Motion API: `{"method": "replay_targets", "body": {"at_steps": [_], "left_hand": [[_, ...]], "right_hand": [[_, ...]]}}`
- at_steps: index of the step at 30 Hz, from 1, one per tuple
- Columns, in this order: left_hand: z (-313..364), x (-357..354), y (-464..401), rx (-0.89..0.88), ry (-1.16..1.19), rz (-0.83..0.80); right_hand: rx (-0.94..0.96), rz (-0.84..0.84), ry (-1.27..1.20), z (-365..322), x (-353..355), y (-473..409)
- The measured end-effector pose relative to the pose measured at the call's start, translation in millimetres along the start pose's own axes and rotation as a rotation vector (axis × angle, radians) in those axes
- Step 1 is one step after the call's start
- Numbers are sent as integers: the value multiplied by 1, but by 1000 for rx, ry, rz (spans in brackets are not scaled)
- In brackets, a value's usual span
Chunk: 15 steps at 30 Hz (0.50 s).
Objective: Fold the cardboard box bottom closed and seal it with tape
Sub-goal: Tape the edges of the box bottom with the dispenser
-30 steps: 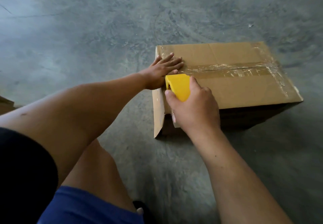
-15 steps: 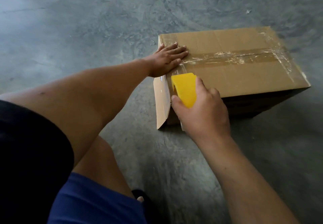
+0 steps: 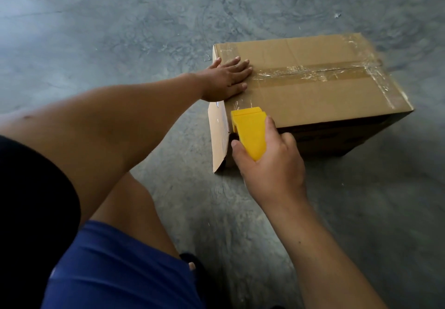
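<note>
**A:** Head view first, your hands: where are they?

**B:** Your right hand is closed round the yellow tape dispenser at centre frame, low against the near left corner of the cardboard box. Your left hand lies flat and open, fingers spread, on the box's upturned face near its left edge.

**A:** What has just changed?

**B:** A second ago the dispenser sat up at the left end of the seam, just beside your left hand. Now it has come down toward you, off the top and onto the side wall, with a glint of tape trailing over the edge. I judge the seam strip is laid and you are wrapping its end down the side, ready to cut.

**A:** And the box itself?

**B:** It rests on the concrete floor in the right half of the frame, flaps folded shut. Its long axis runs left to right, tilting slightly toward lower right, and the taped seam follows that line. Cross strips of tape already shine along the far right edge.
</note>
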<state>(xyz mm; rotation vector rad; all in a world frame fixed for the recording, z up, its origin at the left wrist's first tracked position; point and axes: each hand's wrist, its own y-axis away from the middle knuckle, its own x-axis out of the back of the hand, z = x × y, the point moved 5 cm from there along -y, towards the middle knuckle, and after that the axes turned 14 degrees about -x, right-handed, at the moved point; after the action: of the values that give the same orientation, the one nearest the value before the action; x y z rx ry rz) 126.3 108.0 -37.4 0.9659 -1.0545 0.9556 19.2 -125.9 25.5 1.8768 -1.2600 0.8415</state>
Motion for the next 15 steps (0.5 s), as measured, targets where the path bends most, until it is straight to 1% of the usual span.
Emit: {"method": "replay_targets", "body": {"at_steps": [6, 12, 15], "left_hand": [[32, -13, 9, -124, -12, -4], [27, -17, 4, -87, -47, -10], [21, -13, -4, -74, -60, -13]], "right_hand": [[-8, -6, -22, -2, 2, -8], [-3, -19, -30, 2, -3, -13], [10, 1, -32, 5, -4, -11]]}}
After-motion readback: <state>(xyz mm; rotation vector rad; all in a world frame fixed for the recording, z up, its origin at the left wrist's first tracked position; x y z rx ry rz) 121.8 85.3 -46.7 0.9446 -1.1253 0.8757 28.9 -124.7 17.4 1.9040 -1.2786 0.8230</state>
